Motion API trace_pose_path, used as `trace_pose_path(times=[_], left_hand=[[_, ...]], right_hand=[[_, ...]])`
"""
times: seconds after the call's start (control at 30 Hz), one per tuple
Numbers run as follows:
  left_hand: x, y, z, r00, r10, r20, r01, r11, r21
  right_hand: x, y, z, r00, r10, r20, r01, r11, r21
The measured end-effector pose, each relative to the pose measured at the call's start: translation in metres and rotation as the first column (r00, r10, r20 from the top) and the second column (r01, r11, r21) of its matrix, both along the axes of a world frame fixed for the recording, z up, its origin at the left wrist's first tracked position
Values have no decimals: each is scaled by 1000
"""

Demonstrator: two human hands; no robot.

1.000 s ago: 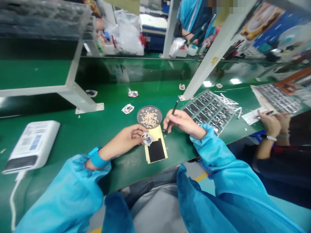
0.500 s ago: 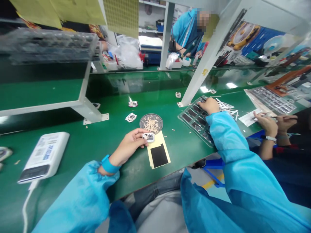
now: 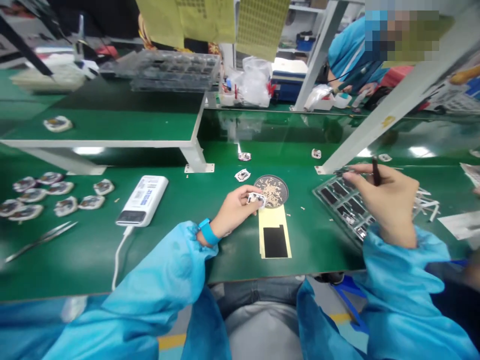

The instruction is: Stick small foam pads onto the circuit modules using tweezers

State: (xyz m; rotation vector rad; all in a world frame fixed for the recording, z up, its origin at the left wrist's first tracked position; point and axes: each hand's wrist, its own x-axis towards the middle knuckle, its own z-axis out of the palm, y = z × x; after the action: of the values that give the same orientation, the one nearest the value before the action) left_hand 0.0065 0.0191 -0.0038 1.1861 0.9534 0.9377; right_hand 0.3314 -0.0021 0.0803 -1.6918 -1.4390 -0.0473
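Observation:
My left hand (image 3: 240,207) pinches a small white-framed electronic part (image 3: 257,199) between thumb and fingers. The part hovers at the near edge of a round grey dish (image 3: 287,192) that holds many tiny beige pieces. Below the dish lies a yellow sheet (image 3: 272,217) with a black rectangle (image 3: 275,242) on it. Over the far edge of a clear compartment tray (image 3: 343,220), my right hand (image 3: 388,200) is closed around a slim dark tool (image 3: 376,171), whose exact kind I cannot make out. Dark pieces fill several tray compartments.
A white power bank (image 3: 150,197) with a cable lies left of my hand. Farther left are several similar white-framed parts (image 3: 65,205) and metal tweezers (image 3: 45,236). A raised shelf (image 3: 150,117) and a slanted post (image 3: 360,135) stand behind. White strips (image 3: 431,207) lie beyond the tray.
The view has turned left, bringing the white-framed parts and tweezers into sight. My right hand has lifted from the tray, and a dark tool now shows in it. My left hand still holds its part.

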Motion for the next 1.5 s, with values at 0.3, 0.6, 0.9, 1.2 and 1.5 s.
trace_pose_path(times=[0.3,0.6,0.9,1.2,1.5], left_hand=[[-4,8,-8,998,51,-42,-52,998,-26],[-4,9,-9,996,81,47,-81,997,-20],[-4,-1,0,996,68,52,-72,994,86],[-1,-6,-6,1000,-6,4,5,988,151],[4,-9,-4,989,100,-107,-73,969,235]], right_hand=[[-109,21,-27,716,586,-380,-668,733,-128],[-127,13,-70,545,381,-747,-738,640,-212],[-133,10,-78,468,212,-858,-720,654,-231],[-136,13,-75,416,125,-901,-684,696,-220],[-138,12,-77,425,124,-897,-675,704,-223]])
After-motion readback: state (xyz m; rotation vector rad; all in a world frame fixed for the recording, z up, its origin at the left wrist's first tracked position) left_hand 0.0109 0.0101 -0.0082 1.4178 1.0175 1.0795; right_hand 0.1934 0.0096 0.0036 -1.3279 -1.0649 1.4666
